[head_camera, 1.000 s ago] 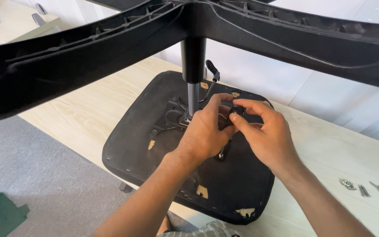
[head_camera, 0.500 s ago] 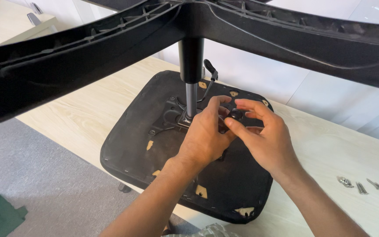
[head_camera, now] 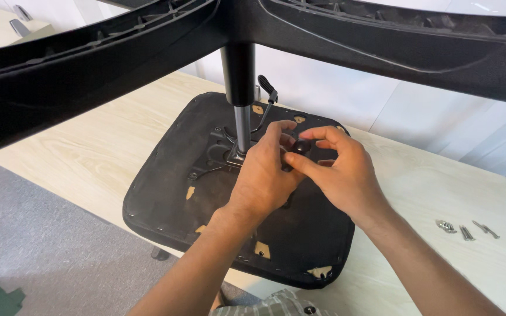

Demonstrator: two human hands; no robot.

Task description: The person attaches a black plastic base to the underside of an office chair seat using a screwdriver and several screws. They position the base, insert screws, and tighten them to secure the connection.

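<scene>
Light wooden table [head_camera: 89, 158] carries the upturned black chair seat [head_camera: 300, 251] at frame centre. I see my left hand [head_camera: 265, 175] and right hand [head_camera: 341, 175] pinching one small black knob [head_camera: 301, 146] beside the metal column [head_camera: 242, 131]. Black chair legs [head_camera: 382, 35] cross the top; screws [head_camera: 464, 229] lie at right.

Bright, even daylight with soft shadows; the near chair base [head_camera: 382, 35] looms dark and slightly blurred.

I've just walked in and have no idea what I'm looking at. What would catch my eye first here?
The black chair base looms across the top, its column running down into an upturned black seat on a pale wooden table. At the seat's middle, the left hand and right hand meet around a small black knob. Loose screws lie at right.
</scene>
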